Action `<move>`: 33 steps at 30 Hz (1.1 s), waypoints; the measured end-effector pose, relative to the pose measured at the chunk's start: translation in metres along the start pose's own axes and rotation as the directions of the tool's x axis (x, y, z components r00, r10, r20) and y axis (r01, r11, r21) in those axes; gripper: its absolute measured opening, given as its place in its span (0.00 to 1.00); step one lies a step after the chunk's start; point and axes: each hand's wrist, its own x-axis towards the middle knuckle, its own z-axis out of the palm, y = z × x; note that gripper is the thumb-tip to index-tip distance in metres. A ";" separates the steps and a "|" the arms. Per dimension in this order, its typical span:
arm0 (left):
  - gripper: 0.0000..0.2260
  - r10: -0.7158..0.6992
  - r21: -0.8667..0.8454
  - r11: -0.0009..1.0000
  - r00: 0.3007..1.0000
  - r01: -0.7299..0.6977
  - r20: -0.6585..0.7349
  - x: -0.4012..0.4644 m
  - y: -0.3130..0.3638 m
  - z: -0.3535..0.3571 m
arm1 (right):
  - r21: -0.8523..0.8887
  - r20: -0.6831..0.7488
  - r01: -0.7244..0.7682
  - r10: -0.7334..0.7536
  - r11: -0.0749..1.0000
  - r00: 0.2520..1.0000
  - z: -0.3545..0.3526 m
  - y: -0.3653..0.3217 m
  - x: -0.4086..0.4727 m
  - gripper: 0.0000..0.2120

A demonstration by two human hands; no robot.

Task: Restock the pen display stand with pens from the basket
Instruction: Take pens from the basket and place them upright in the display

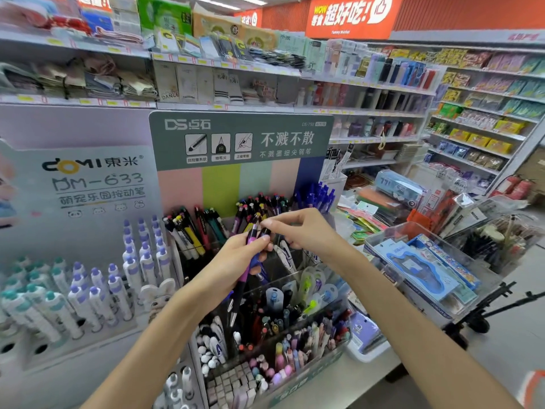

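Left hand (236,258) grips a pen bunch (254,231), tips down; right hand (300,231) pinches one top, the stand (241,137) just behind.

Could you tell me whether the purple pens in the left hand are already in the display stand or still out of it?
Out of it. The left hand holds the purple pens above the display stand, while the right hand pinches one pen's top.

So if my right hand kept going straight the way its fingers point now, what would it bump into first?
Probably the purple pens gripped in your left hand: your right hand points left with its fingertips already at their tops. Depth is hard to judge.
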 end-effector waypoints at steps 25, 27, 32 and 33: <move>0.14 0.014 -0.409 0.906 0.974 -0.108 -0.227 -0.018 0.021 -0.038 | -0.827 -0.219 0.208 -0.640 0.522 0.737 0.007 0.012 0.065 0.12; 0.13 0.050 -0.347 0.927 0.963 -0.143 -0.265 -0.019 0.025 -0.040 | -0.851 -0.218 0.194 -0.664 0.488 0.715 0.007 0.019 0.064 0.10; 0.09 0.170 -0.132 0.968 0.944 -0.214 -0.284 -0.020 0.027 -0.040 | -0.886 -0.158 0.160 -0.606 0.436 0.780 0.004 0.025 0.063 0.09; 0.09 0.179 -0.088 0.973 0.938 -0.214 -0.297 -0.020 0.029 -0.039 | -0.871 -0.158 0.143 -0.543 0.469 0.825 0.001 0.022 0.065 0.11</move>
